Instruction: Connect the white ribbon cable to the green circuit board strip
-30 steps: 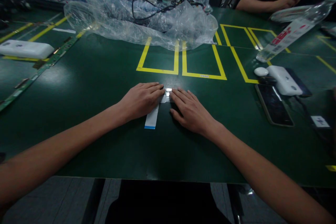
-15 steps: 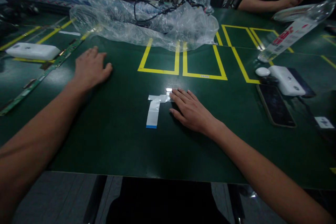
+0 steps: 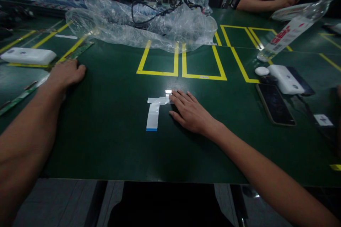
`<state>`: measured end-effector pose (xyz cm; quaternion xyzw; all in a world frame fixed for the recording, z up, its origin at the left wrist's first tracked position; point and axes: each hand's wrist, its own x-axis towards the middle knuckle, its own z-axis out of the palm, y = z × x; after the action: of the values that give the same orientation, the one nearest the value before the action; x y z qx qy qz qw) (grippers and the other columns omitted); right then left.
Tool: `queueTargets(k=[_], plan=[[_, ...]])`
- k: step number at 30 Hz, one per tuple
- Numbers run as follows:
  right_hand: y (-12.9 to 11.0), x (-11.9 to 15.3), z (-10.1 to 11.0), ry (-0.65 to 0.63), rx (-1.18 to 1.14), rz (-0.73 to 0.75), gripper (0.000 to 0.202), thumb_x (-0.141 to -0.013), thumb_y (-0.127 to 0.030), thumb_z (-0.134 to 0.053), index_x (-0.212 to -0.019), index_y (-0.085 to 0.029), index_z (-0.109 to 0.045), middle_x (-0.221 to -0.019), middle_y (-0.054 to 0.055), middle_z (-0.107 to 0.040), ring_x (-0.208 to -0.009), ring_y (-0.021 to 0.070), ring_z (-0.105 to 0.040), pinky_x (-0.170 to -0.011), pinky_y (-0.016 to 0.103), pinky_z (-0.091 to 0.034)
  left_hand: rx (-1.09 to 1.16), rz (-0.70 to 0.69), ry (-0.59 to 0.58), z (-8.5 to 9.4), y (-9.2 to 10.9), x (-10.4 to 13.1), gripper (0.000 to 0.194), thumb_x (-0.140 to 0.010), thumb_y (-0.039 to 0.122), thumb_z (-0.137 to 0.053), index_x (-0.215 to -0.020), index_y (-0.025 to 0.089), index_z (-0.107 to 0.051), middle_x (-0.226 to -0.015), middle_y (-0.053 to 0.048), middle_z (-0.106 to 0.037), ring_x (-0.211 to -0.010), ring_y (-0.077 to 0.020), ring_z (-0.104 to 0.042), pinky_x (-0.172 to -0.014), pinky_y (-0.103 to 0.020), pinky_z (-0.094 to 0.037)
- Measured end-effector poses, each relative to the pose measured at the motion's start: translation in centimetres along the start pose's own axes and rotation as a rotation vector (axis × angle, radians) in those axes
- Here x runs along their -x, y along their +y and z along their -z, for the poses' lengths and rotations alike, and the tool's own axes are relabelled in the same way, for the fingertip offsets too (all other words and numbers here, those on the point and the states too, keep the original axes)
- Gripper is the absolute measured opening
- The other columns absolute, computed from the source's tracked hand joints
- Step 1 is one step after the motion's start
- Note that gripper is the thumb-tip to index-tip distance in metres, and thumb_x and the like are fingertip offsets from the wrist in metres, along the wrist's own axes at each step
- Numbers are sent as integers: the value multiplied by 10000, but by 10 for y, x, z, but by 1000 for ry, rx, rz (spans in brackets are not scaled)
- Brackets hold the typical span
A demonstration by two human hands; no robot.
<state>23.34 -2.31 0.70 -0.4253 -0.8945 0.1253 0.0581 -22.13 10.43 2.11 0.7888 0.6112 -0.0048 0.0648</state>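
Observation:
My left hand (image 3: pixel 65 74) lies across a long, narrow green circuit board (image 3: pixel 20 98) at the left, with its fingers bent over the strip and the thumb apart on the right. The hand hides the middle of the board; the far end shows beyond the fingers. My right hand (image 3: pixel 190 111) rests flat on the green table (image 3: pixel 114 152), fingers stretched out and slightly spread. Its fingertips touch the right end of a white flat ribbon cable (image 3: pixel 153 115), which has a bent shape, a blue-edged end and a shiny connector at the top.
Crumpled clear plastic wrap (image 3: pixel 160 32) with black cables lies along the back. A white device (image 3: pixel 28 56) is at the left. To the right are a phone (image 3: pixel 275 103), another white device (image 3: pixel 286 79) and a tilted plastic bottle (image 3: pixel 290 35). A person's arm (image 3: pixel 258 4) is across the table.
My left hand has moved left and down onto the circuit board, whose far end has shifted right off the yellow tape. My right hand stays at the ribbon cable. The view has shifted slightly.

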Motion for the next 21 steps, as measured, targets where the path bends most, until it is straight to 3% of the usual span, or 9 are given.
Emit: queueTargets(k=[2, 3, 5, 9, 11, 13, 16, 21], plan=[[0, 0, 0, 1, 4, 2, 647, -1062, -473, -416, -1598, -113, -368, -1699, 156, -298, -1580, 303, -223, -1292, 531, -180, -16, 129, 64, -6, 3, -8, 944, -962, 810, -40, -1441, 99, -437, -1499, -29, -559, -1417, -432, -379, -1162, -667, -300], [1, 0, 0, 6, 6, 5, 648, -1060, -473, -419, -1597, -113, -371, -1699, 155, -300, -1580, 303, -227, -1293, 528, -180, -25, 124, 80, -10, 12, -11, 903, -982, 798, -85, -1446, 106, -433, -1508, -30, -551, -1414, -416, -395, -1165, -642, -334], [1, 0, 0, 16, 8, 10, 651, -1059, -475, -420, -1598, -114, -372, -1697, 154, -306, -1578, 305, -234, -1292, 528, -186, -40, -44, 63, -18, 43, -15, 810, -1043, 703, -141, -1500, 85, -397, -1570, -68, -483, -1458, -384, -372, -1214, -593, -320], [2, -1, 1, 10, 24, 13, 647, -1060, -456, -424, -1593, -93, -376, -1693, 167, -314, -1576, 331, -235, -1282, 548, -209, -33, -339, 24, -30, 136, -4, 753, -1081, 553, -214, -1590, 13, -344, -1652, -187, -323, -1537, -334, -299, -1276, -501, -232], [2, -1, 2, 13, 40, 3, 631, -1058, -446, -434, -1584, -100, -393, -1689, 165, -325, -1573, 346, -239, -1275, 577, -207, -8, -476, -18, -32, 176, 8, 706, -1090, 511, -242, -1621, 54, -329, -1669, -161, -293, -1553, -297, -280, -1284, -464, -210], [3, -1, 3, 28, 44, -5, 623, -1055, -457, -437, -1580, -123, -403, -1686, 155, -336, -1573, 347, -240, -1272, 599, -195, 12, -597, -58, -31, 202, 20, 660, -1100, 471, -259, -1641, 97, -316, -1683, -121, -270, -1565, -261, -255, -1294, -434, -181], [5, -1, 4, 30, 32, -3, 638, -1055, -485, -426, -1581, -125, -402, -1688, 154, -333, -1576, 341, -232, -1273, 601, -186, 11, -675, -79, -29, 212, 29, 634, -1102, 453, -285, -1641, 123, -334, -1686, -101, -260, -1568, -243, -251, -1298, -416, -160], [7, -1, 5, -3, 13, 10, 651, -1062, -491, -394, -1591, -112, -385, -1696, 164, -302, -1578, 339, -227, -1272, 609, -175, 35, -689, -75, -31, 204, 27, 624, -1104, 450, -299, -1652, 151, -317, -1690, -96, -241, -1572, -244, -237, -1298, -437, -154]])
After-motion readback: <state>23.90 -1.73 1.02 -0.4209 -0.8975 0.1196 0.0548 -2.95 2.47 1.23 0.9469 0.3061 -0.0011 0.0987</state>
